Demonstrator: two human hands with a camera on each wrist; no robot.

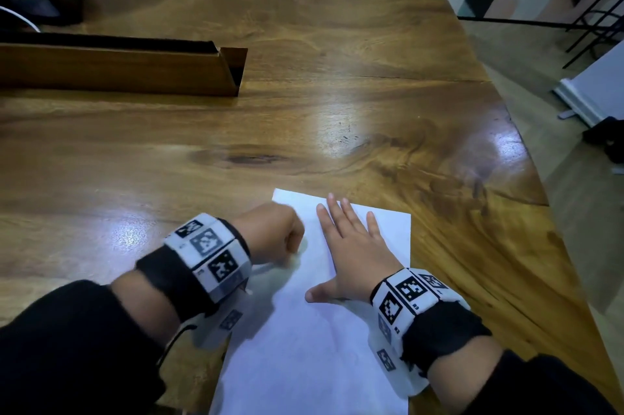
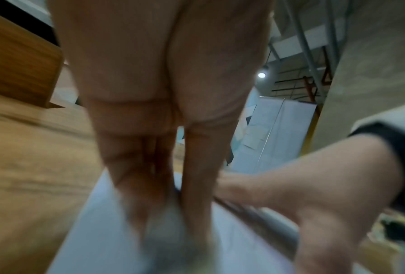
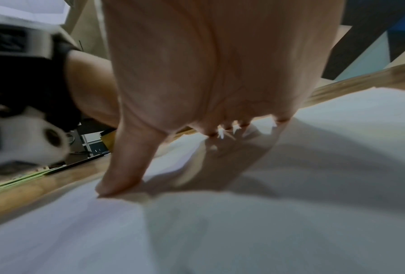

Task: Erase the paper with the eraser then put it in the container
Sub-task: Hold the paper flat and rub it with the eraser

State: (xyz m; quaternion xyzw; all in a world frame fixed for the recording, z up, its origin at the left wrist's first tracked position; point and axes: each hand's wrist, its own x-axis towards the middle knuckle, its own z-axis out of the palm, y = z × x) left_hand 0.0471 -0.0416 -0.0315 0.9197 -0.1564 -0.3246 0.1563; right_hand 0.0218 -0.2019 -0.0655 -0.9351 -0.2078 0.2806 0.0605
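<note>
The small pale eraser, badly blurred in the left wrist view, sat pinched between the fingertips of the left hand, pressed down onto the white rectangular sheet of paper near its far left corner. From above, that hand was curled into a fist over the eraser, hiding it entirely. The paper lay flat on the glossy brown wooden bench, close to the person's near edge. The right hand rested on the sheet just beside the left, palm down, fingers straight and spread, thumb stretched out sideways, holding the paper in place. Both wrists wore white bands printed with black square markers over black sleeves. Well apart, toward the far left of the bench, stood a long open wooden container.
</note>
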